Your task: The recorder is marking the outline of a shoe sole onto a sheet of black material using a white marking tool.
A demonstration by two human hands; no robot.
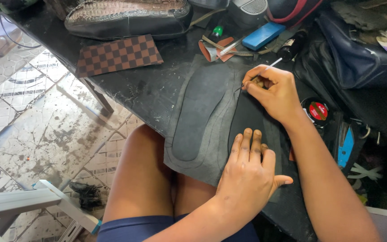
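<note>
A dark grey rubber sheet (202,112) lies on the black worktable (144,85) and hangs over its near edge above my knees. A sole outline is drawn on the sheet. A black sole-shaped piece (247,118) lies on the sheet's right part. My left hand (249,172) presses flat on the near end of that piece, fingers together. My right hand (272,89) grips a thin white pen (269,66) with its tip at the far edge of the black piece.
A scaled brown-and-black shoe (128,15) and a checkered brown swatch (118,54) sit at the table's far left. A blue block (263,35), leather scraps (216,48), a dark bottle (290,47), a polish tin (316,110) and dark bags (359,58) crowd the right. Tiled floor (45,125) lies left.
</note>
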